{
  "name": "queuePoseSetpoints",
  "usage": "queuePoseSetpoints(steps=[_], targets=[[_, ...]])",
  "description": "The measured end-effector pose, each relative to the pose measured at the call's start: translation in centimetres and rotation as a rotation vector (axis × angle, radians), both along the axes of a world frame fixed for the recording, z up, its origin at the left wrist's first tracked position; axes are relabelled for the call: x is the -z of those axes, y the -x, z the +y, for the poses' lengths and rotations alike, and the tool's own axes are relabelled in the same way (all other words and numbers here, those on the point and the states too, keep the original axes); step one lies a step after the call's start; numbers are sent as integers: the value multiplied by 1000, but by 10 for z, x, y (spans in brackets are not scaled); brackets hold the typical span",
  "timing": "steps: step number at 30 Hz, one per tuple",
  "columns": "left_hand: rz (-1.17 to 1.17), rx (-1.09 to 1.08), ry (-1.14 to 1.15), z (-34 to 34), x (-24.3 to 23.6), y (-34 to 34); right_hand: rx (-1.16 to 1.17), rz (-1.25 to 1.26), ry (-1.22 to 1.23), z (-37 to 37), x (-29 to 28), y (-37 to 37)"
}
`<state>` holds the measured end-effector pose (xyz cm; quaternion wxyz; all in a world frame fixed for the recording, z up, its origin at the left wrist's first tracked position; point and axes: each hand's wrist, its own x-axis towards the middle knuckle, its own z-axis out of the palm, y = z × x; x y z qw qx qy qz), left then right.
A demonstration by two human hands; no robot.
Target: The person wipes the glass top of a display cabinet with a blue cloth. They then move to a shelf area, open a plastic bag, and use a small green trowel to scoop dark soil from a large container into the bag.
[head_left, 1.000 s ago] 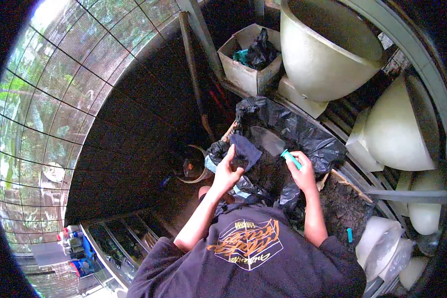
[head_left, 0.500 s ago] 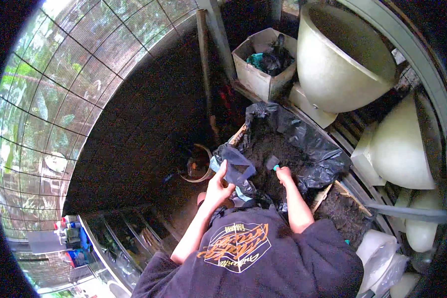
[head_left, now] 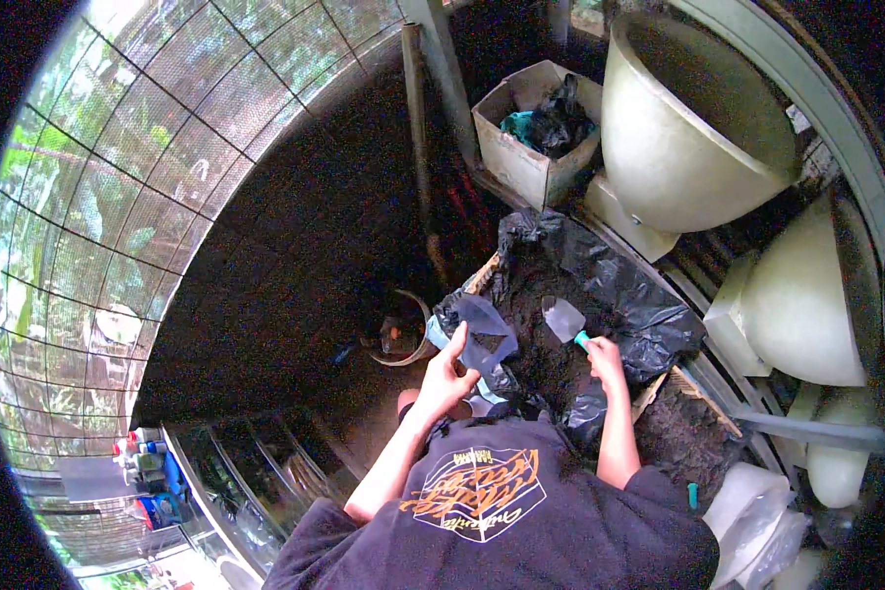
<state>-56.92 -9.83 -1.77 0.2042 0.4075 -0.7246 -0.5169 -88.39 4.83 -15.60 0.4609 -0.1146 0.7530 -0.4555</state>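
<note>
My left hand (head_left: 444, 385) is closed on the edge of a dark, thin plastic bag (head_left: 490, 317), thumb pointing up. The bag's mouth gapes over the near left side of a soil bed; what is inside it is hard to make out. In my right hand (head_left: 607, 362), the teal handle of a small hand trowel (head_left: 564, 320) is gripped. The trowel's grey blade shows its face, above the dark soil (head_left: 529, 344) and apart from the bag. Crumpled black plastic sheeting (head_left: 654, 329) lines the wooden-edged container around the soil.
A white box (head_left: 536, 162) with black and teal plastic stands behind. Large pale basins (head_left: 678, 147) line the right. A second wooden-edged container (head_left: 683, 433) holds soil, near clear plastic bags (head_left: 747, 521). Left of the bag sits a round bucket (head_left: 425, 339); wire mesh (head_left: 167, 177) curves beyond.
The trowel has lifted and turned from the soil; its blade now shows fully. My right hand has moved right. My left hand still holds the bag. The whole view has shifted slightly.
</note>
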Motion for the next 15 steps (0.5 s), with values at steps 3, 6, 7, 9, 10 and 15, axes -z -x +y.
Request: queuePoseSetpoints(steps=[3,6,7,9,10,15], targets=[[-8,64,49,-8,4,14,-128,83,215,4,-62,6],[39,70,-127,-16,0,30,-223,170,363,-4,-146,-7],[44,73,-111,-19,5,34,-252,205,437,-5,-162,-9],[32,59,-86,-22,6,43,-347,258,494,-5,-183,-7],[44,61,-89,-22,7,45,-349,205,487,-5,-190,-8],[94,77,-82,-20,9,45,-273,37,465,-16,-169,-9]])
